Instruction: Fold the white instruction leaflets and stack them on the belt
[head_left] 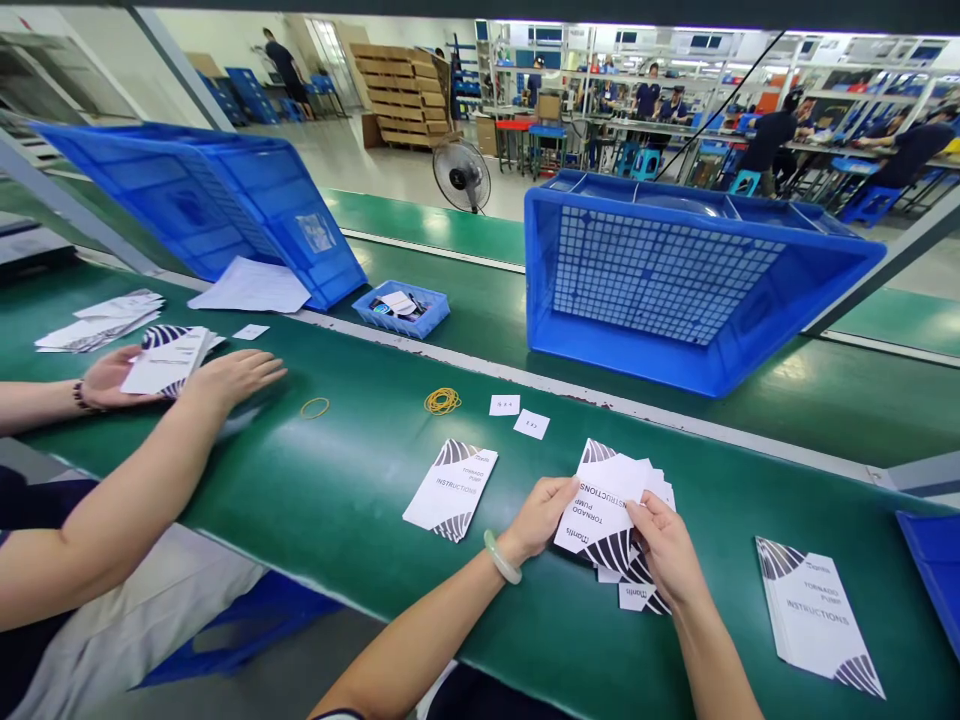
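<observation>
Both my hands hold a fanned bunch of white instruction leaflets (609, 500) printed "TORNADO PUMP INSTRUCTIONS", just above the green table (360, 480). My left hand (541, 515) grips the bunch's left edge; a pale bangle is on that wrist. My right hand (664, 545) grips its lower right corner. A single leaflet stack (451, 488) lies left of my hands. Another leaflet stack (819, 612) lies at the right, near the table's front edge.
A co-worker's hands (225, 378) at the left handle a leaflet pile (169, 362). Yellow rubber bands (442, 401), one loose band (315, 407) and two small paper slips (517, 414) lie mid-table. Tipped blue crates (675, 280) and a small blue tray (401, 307) stand behind.
</observation>
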